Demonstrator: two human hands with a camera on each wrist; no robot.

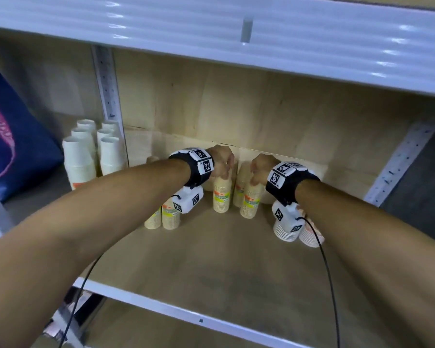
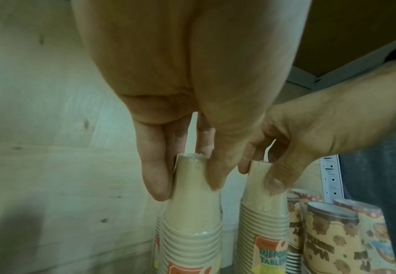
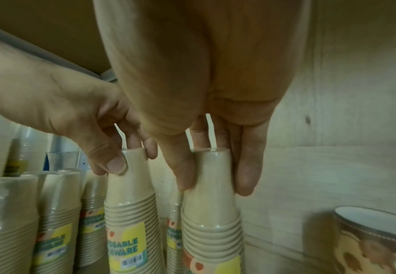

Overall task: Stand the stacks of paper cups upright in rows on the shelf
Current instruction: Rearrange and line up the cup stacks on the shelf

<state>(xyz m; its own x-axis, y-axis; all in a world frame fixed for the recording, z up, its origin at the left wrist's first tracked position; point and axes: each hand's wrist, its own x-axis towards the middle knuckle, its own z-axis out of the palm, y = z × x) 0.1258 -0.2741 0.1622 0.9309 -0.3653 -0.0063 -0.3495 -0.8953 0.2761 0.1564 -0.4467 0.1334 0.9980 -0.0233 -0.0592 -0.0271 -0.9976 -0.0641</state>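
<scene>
On the wooden shelf (image 1: 211, 259), near the back panel, my left hand (image 1: 222, 160) and right hand (image 1: 260, 167) each pinch the top of a beige cup stack (image 1: 222, 194), (image 1: 250, 199), which I'd lower squarely beside each other before letting go.

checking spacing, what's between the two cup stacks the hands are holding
Between the left stack and right stack, the right wrist view shows another labelled stack standing just behind the gap.

You see beige cup stacks (image 1: 222, 194) with yellow-green labels, patterned brown-and-cream cups (image 2: 328, 233), a pale wooden shelf (image 1: 211, 259), a blue bag (image 1: 13, 136)
</scene>
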